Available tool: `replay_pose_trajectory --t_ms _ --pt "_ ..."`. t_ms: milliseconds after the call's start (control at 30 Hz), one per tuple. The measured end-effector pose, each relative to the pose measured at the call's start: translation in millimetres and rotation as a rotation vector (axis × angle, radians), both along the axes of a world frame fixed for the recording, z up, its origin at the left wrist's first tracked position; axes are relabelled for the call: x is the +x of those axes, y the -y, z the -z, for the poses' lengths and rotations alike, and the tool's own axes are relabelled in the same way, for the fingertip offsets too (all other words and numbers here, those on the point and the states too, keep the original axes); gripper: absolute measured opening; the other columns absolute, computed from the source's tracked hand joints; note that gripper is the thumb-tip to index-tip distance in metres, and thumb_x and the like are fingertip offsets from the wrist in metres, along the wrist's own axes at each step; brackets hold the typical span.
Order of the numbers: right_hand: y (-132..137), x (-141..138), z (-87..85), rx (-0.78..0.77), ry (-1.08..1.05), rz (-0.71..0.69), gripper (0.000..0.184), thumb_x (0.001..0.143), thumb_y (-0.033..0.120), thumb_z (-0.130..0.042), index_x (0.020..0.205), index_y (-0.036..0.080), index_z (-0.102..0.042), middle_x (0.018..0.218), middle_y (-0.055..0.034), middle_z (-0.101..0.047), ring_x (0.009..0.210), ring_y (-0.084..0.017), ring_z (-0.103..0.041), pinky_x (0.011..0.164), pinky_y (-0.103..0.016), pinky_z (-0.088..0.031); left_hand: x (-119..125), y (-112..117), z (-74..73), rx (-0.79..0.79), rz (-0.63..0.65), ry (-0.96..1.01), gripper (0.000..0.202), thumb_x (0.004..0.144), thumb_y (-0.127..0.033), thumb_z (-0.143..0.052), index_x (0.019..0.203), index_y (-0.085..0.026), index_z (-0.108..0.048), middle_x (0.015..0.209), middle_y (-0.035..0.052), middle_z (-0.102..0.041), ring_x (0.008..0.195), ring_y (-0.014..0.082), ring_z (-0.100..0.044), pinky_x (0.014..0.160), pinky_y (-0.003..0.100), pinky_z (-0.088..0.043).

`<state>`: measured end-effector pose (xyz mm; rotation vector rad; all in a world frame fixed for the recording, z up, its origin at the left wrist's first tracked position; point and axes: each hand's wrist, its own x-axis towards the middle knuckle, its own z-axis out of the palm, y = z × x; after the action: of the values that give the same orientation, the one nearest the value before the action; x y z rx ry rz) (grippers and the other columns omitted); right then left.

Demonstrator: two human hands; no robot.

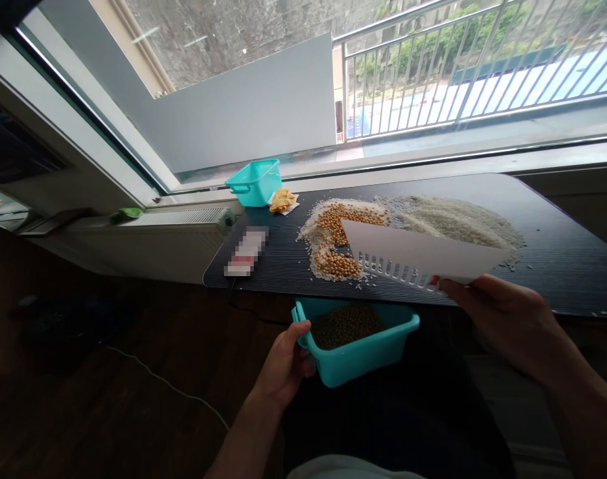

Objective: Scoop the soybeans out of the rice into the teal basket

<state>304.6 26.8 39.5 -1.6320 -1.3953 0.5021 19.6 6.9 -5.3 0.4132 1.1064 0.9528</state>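
Observation:
My left hand (286, 362) grips the left handle of a teal plastic bin (363, 356) that holds soybeans, keeping it just below the front edge of a dark table (557, 219). My right hand (502, 313) pinches the near corner of a white slotted scraper (413, 256) that stands on edge on the tabletop. To the left of the scraper lies a pile of soybeans mixed with rice (336, 236). Behind and to the right of it spreads a pile of white rice (453, 219).
A second teal bin (256, 181) stands at the table's back left, beside a small yellow heap on paper (283, 199). A blurred flat item (246, 251) lies at the left end. A radiator (148, 223), window and balcony railing (433, 73) lie beyond.

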Motion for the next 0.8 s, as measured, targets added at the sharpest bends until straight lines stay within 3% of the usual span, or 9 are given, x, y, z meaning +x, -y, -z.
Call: replay_pose_trajectory --t_ms 100,533,800 --pt "0 2 -2.9 -0.012 0.007 0.033 0.033 0.065 0.049 -0.063 0.077 0.021 -0.072 0.071 -0.0015 -0.072 0.067 -0.02 -0.063 0.06 -0.029 -0.046 8 2 0.2 -0.011 0.047 0.013 0.039 0.063 -0.041 -0.069 0.049 -0.018 -0.042 0.039 -0.008 -0.036 0.032 0.0053 -0.035 0.035 0.02 -0.023" --pt "-8 -9 5.0 -0.026 0.051 -0.121 0.036 0.069 0.05 -0.06 0.084 0.02 -0.073 0.074 -0.002 -0.072 0.066 -0.02 -0.063 0.062 -0.031 -0.049 14 5 -0.7 -0.004 0.075 -0.003 0.038 0.062 -0.042 -0.069 0.049 -0.018 -0.043 0.039 -0.0075 -0.037 0.032 0.0056 -0.036 0.035 0.02 -0.022" --pt "4 1 -1.8 0.006 0.023 -0.069 0.032 0.066 0.051 -0.062 0.081 0.024 -0.073 0.073 -0.0001 -0.073 0.069 -0.021 -0.065 0.062 -0.03 -0.05 16 5 -1.9 0.008 0.108 0.017 0.04 0.063 -0.044 -0.069 0.047 -0.018 -0.043 0.039 -0.0071 -0.037 0.032 0.0057 -0.036 0.035 0.021 -0.023"
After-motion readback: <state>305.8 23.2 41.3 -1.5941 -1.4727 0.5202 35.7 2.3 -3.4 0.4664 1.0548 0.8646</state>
